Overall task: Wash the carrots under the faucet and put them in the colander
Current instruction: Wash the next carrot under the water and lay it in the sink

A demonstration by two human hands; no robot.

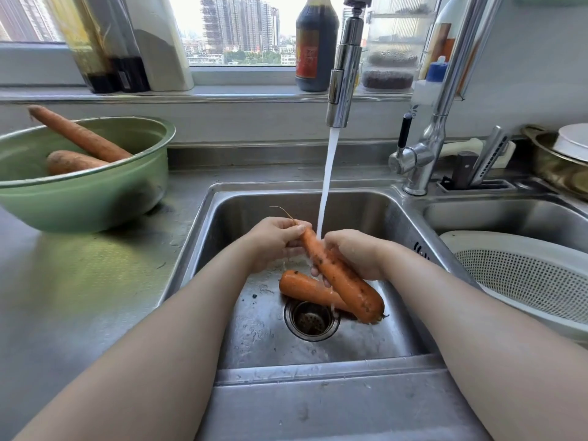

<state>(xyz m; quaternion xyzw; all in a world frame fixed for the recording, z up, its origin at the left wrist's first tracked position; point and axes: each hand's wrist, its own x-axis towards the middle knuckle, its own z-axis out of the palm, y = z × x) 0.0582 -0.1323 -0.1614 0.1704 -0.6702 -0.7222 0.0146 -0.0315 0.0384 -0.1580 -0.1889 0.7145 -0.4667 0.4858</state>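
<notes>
A carrot [343,281] is being washed under the faucet [345,74]: the left grip [276,240] is clamped on its thin end, the right grip [356,253] wrapped round its middle. Dark specks show on it; rubbing is judged needed before transfer right into the colander [525,275].

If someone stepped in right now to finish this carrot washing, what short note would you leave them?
Left hand grips the thin tip of the held carrot; right hand wraps its middle, under the running faucet.
A second carrot lies in the sink by the drain. In the green bowl on the counter wait two more carrots.
Done: no carrot shows in the white colander.
Left: finish rinsing this one, wash the other three, put all four in the colander.
</notes>
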